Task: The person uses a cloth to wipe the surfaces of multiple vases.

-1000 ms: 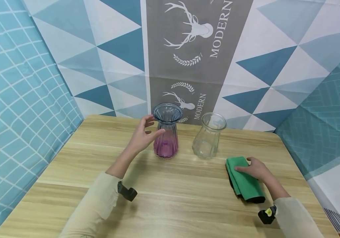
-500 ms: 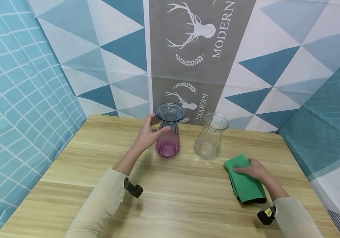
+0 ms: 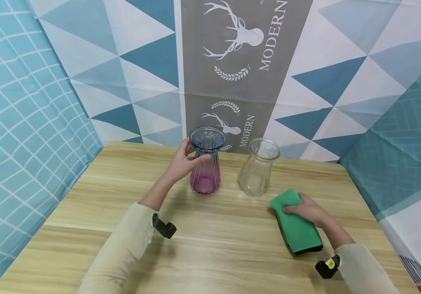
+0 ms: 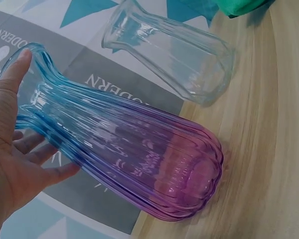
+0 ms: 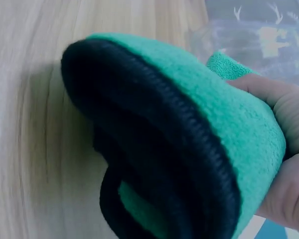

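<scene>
A ribbed glass vase (image 3: 206, 179), blue at the flared top and pink-purple at the base, stands upright on the wooden table (image 3: 210, 253). My left hand (image 3: 180, 164) holds it round the neck, thumb across the front and fingers on the far side; the left wrist view has this hand (image 4: 20, 169) below the rim. My right hand (image 3: 310, 210) grips a folded green cloth (image 3: 302, 232) with black edging, its thumb on top. Close up in the right wrist view, the cloth's folded layers (image 5: 199, 94) hang over the table.
A clear glass vase (image 3: 254, 179) stands to the right of the coloured one, between it and the cloth. Behind the table hangs a patterned backdrop (image 3: 151, 81) of triangles and deer heads. Blue tiled-print cloth (image 3: 23, 122) borders the left side.
My left hand has closed in round the vase's neck, its thumb moving right across the glass. My right hand has gathered the green cloth and shifted it slightly left. Both vases stay put.
</scene>
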Demonstrator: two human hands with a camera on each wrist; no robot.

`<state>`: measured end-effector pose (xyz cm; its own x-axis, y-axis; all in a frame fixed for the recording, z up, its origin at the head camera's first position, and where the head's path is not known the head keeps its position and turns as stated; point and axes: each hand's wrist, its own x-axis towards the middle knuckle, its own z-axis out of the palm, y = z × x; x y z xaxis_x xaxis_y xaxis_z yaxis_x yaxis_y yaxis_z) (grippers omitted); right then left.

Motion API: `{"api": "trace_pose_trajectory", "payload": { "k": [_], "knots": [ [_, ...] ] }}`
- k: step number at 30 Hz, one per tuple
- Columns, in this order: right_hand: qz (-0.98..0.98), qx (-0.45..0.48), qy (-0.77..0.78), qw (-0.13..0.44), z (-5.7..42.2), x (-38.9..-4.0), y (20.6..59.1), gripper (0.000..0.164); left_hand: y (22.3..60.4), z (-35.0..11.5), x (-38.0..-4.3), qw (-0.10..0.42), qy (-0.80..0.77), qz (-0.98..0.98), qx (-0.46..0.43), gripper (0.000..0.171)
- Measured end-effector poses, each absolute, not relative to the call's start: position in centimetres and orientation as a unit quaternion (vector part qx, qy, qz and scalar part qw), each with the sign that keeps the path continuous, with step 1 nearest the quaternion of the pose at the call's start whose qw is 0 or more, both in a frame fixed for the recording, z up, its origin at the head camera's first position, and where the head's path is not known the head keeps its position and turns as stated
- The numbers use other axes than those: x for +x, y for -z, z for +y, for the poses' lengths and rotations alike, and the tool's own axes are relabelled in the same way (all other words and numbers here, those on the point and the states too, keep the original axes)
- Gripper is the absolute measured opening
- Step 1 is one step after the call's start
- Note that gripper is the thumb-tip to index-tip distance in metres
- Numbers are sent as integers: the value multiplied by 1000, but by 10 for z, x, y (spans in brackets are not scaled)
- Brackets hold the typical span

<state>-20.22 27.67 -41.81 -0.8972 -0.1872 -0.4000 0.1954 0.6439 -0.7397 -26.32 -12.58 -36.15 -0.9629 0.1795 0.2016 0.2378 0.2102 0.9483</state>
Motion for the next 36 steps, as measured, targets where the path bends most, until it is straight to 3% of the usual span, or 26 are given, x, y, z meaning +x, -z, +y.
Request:
{"api": "trace_pose_trajectory", "payload": {
  "k": [5, 9, 15, 22, 36],
  "knots": [
    [872, -41, 437, 215, 262, -202, 411, 89, 358, -127, -265, 27, 609, -780, -142, 97],
    [874, -77, 443, 185, 247, -202, 403, 75, 357, -129, -266, 30, 602, -784, -150, 98],
    [863, -98, 473, 147, 223, -200, 388, 55, 355, -130, -267, 22, 596, -787, -161, 78],
    [855, -66, 507, 86, 185, -195, 365, 52, 354, -128, -267, 4, 608, -778, -158, 79],
    [793, -25, 602, -84, 109, -217, 341, 51, 357, -125, -269, 31, 572, -803, -167, 76]
  ]
}}
